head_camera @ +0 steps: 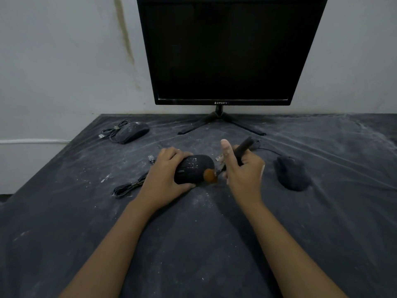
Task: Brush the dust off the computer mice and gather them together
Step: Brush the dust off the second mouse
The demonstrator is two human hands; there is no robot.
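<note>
Plainly mid-brushing, the left hand (167,168) has its fingers curled round the middle mouse (193,166) at the centre of the dusty worktop (193,244), while the right hand (242,171) has its fingers clamped on the brush (243,147) handle (thumb sticking up), orange bristles touching the mouse's right end. A mouse is probably light, rigid and smooth-shelled, so gripping its flanks should steady it, minding the coiled cable (129,187) lying just left. Three mice show, counting the far-left mouse (132,132) and the right-hand mouse (291,174), and one brush.
</note>
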